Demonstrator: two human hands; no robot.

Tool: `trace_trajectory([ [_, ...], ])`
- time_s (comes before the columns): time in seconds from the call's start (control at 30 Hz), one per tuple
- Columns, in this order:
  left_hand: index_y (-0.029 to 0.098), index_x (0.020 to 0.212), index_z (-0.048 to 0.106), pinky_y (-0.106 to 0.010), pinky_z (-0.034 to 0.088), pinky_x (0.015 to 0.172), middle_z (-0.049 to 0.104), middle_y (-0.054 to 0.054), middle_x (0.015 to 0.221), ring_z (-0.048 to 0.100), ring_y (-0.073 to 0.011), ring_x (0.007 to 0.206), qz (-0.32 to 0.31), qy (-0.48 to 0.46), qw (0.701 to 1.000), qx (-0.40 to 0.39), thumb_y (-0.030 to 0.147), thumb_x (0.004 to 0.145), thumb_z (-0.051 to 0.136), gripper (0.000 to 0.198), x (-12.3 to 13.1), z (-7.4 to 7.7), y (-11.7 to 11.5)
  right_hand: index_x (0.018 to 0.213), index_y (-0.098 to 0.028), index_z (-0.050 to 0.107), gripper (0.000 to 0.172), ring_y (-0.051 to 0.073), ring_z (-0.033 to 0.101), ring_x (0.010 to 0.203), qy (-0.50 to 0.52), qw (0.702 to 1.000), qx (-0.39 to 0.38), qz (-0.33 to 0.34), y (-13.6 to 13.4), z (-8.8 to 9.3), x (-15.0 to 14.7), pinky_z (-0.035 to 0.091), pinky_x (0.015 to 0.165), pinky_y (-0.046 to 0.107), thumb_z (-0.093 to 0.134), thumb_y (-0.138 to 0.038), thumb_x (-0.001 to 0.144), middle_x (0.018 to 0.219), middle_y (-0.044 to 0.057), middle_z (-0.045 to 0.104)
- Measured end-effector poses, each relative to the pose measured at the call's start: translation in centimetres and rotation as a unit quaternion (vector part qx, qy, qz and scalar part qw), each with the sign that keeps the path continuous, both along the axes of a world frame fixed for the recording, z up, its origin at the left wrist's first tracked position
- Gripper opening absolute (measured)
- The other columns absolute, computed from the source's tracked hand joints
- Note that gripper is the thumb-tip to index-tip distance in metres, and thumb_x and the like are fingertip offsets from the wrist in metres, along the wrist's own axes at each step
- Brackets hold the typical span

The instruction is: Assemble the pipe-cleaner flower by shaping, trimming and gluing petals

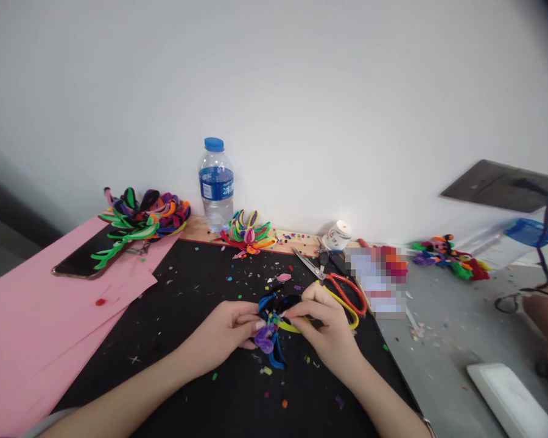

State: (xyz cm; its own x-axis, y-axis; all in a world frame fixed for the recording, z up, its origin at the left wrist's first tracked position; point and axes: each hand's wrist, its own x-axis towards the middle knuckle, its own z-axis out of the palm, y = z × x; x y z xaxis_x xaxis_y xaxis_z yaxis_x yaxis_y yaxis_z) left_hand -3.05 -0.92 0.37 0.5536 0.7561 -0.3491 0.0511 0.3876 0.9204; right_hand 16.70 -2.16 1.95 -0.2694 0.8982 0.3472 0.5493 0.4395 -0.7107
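A small craft piece of fuzzy pipe cleaners (265, 339), blue, purple, black and yellow, is held just above the black mat (182, 328). My left hand (235, 327) pinches its left side between thumb and fingers. At its right side, my right hand (322, 319) has thumb and index finger pressed together on a black part of the piece. Small coloured bits show at the centre of the piece, too tiny to tell apart. Scissors (335, 283) with red handles lie open beyond my right hand, beside yellow handles (342, 304).
Pipe-cleaner bundles (153, 213) sit over a phone (84, 258) on pink paper (73, 322). By the wall stand a water bottle (217, 188), a smaller bundle (248, 232) and a white tub (338, 235). A person's hand (545, 313) is at the right.
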Motion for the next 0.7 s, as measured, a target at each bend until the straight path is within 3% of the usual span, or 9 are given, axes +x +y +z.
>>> trace_trajectory([
  [0.3, 0.018, 0.092, 0.065, -0.021, 0.044, 0.063, 0.059, 0.002, 0.068, 0.053, -0.0109, 0.064, -0.020, 0.003, 1.000, 0.007, 0.031, 0.074, 0.055, 0.024, 0.2, 0.2, -0.1, 0.074, -0.021, 0.067, 0.013, 0.015, 0.045, 0.071, -0.083, 0.996, 0.024, -0.001, -0.1, -0.6, -1.1, 0.037, 0.064, 0.028, 0.055, -0.022, 0.080, 0.070, 0.001, 0.045],
  [0.7, 0.018, 0.088, 0.064, -0.024, 0.044, 0.066, 0.057, 0.003, 0.065, 0.051, -0.0109, 0.063, -0.022, 0.022, 1.000, -0.001, 0.032, 0.073, 0.056, 0.022, 0.2, 0.1, 0.1, 0.075, -0.019, 0.066, 0.009, 0.014, 0.047, 0.071, -0.066, 0.996, 0.058, 0.000, 0.3, -0.9, -1.2, 0.039, 0.062, 0.026, 0.057, -0.018, 0.077, 0.071, 0.001, 0.046],
])
